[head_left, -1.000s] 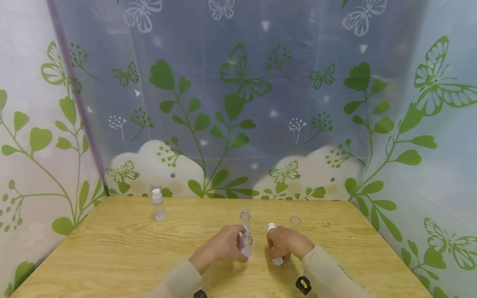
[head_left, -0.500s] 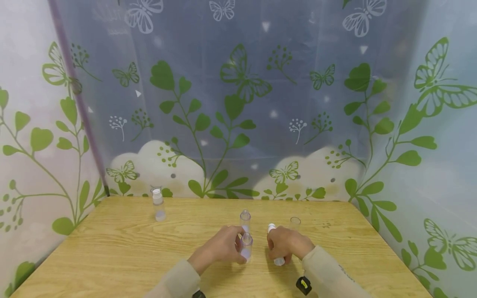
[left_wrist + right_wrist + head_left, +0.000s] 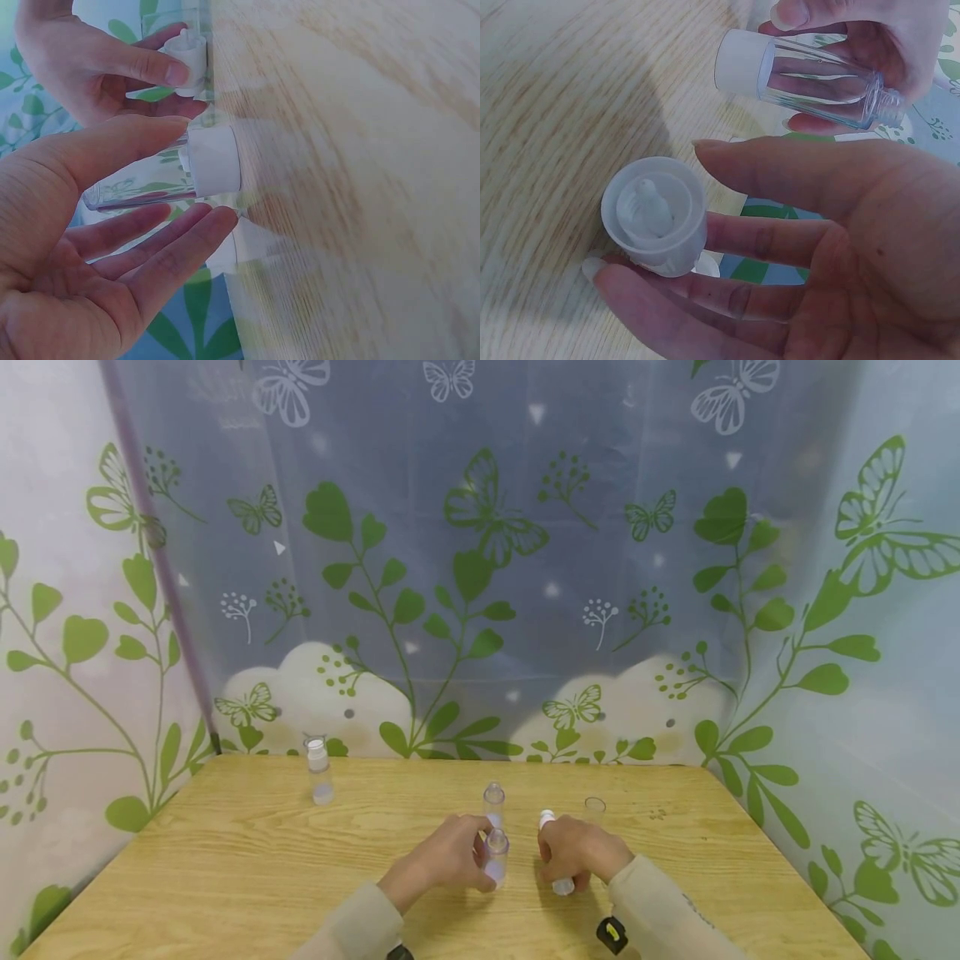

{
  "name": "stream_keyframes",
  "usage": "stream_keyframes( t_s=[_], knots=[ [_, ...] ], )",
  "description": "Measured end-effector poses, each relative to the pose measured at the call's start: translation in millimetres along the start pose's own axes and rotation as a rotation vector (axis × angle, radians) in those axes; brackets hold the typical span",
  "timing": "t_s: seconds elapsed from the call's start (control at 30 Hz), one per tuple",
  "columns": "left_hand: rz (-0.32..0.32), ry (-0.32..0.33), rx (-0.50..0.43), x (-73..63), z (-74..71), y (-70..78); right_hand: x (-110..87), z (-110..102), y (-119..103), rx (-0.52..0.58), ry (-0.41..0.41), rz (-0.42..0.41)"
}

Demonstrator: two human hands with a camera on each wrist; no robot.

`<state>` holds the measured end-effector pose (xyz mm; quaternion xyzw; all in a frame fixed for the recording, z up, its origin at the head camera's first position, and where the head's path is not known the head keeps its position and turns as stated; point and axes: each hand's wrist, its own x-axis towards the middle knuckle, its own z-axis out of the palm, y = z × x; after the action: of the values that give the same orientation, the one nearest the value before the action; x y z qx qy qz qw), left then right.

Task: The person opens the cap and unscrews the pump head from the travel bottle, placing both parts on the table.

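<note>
My left hand [image 3: 453, 853] curves its thumb and fingers round a small clear bottle [image 3: 497, 862]. The bottle has a white base [image 3: 216, 161], stands upright on the table and ends in a bare threaded neck [image 3: 890, 107]. To its right, my right hand [image 3: 573, 850] holds a short white cylindrical piece [image 3: 656, 214], thumb on one side and fingers under it. Its hollow end, with a small nub inside, faces the right wrist camera. Much of this piece is hidden by the hand in the head view. Just beyond that hand a white top [image 3: 547, 816] shows.
A second clear bottle [image 3: 493, 802] stands right behind the first. Beyond my right hand is a clear open cap [image 3: 595, 808]. At the back left stands a bottle with a white pump [image 3: 318, 768]. A patterned curtain [image 3: 480, 610] rises behind the wooden table [image 3: 300, 860].
My left thumb and fingertips have shifted very slightly left against the bottle. The end of the white piece has turned slightly under my right hand. Otherwise both hands stay in place.
</note>
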<state>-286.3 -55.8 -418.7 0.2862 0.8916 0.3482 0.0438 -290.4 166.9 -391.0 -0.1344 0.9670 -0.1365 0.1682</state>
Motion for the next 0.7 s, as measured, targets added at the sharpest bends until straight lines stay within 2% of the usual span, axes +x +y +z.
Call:
stream_keyframes(
  t_s=[0.5,0.7],
  knots=[
    [-0.003,-0.004,0.004,0.6,-0.7,-0.2,-1.3,-2,-2,-0.034,-0.009,0.012],
    [-0.026,-0.002,0.020,-2.4,-10.8,-1.5,-4.8,-8,-4,-0.016,-0.028,0.002]
  ],
)
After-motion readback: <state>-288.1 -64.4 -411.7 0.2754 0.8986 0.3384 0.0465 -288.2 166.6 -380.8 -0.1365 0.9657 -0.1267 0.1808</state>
